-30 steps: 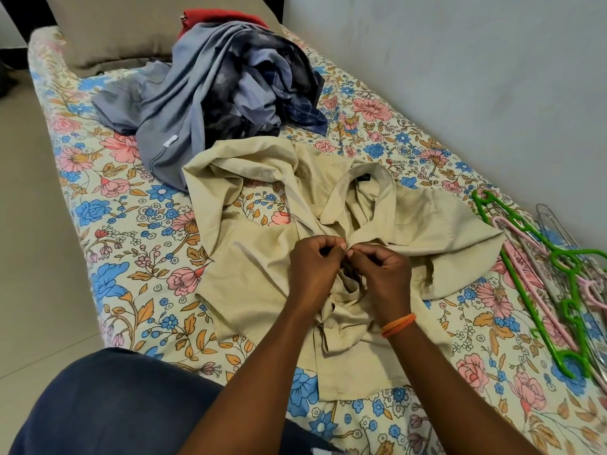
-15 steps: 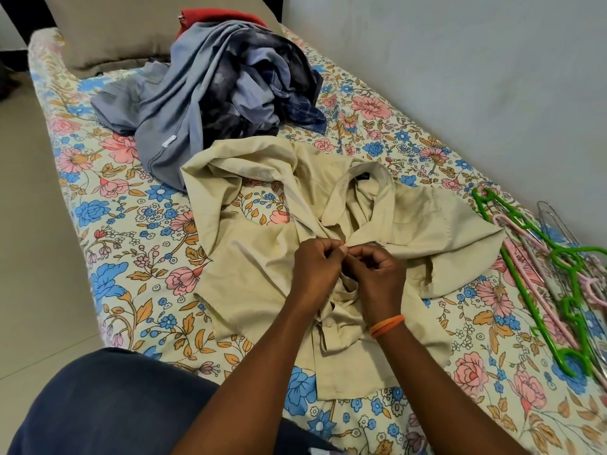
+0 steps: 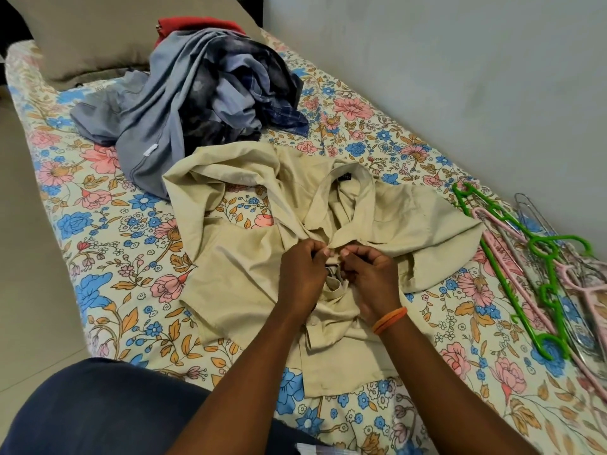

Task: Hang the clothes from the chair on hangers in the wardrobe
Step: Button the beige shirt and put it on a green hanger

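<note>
The beige shirt (image 3: 328,231) lies mid-bed, unhung, both our hands, left (image 3: 300,277) and right (image 3: 369,280), pinching its placket; the clothes pile (image 3: 197,103) and the hangers (image 3: 525,264) at the bed's wall edge wait.

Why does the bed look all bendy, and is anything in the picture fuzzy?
Head view: the wide lens curves the bed edge; soft, even light, no glare; the hands, left and right, on the beige shirt look sharp enough; the hangers near the edge look stretched.
</note>
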Action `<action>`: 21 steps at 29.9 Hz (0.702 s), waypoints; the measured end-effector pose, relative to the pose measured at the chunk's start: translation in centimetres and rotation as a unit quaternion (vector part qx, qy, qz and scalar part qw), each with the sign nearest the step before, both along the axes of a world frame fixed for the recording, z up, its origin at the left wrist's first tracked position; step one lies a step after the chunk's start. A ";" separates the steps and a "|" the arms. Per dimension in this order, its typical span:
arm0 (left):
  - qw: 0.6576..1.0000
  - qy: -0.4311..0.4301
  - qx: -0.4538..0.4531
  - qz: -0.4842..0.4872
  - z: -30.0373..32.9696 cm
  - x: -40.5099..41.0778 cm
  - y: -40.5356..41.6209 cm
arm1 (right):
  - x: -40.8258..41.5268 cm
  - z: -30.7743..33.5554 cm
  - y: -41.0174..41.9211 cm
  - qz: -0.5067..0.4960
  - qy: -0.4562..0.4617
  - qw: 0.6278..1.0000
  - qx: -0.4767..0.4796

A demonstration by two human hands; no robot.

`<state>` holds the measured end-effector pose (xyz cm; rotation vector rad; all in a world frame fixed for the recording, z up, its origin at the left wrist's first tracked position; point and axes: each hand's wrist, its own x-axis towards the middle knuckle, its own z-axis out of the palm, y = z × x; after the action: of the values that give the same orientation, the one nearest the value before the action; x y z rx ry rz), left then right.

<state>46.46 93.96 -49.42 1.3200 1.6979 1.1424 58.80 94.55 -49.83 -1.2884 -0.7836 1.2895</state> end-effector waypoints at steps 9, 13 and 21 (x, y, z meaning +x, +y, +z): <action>0.852 0.471 0.202 -0.109 2.5 5.6 0.0 | 12.0 1.3 1.0 -0.119 -0.387 0.912 0.068; 0.856 0.407 0.160 -0.274 1.7 11.8 -0.5 | 19.9 0.8 1.4 -0.187 -0.539 0.818 0.082; 0.822 0.471 0.095 -0.306 -0.6 14.9 -1.3 | 30.5 0.4 4.5 -0.179 -0.699 0.676 -0.151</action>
<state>61.35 92.69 -49.99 2.5939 1.5223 0.2361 89.34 99.05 -49.41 -2.5501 -1.2229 -0.1733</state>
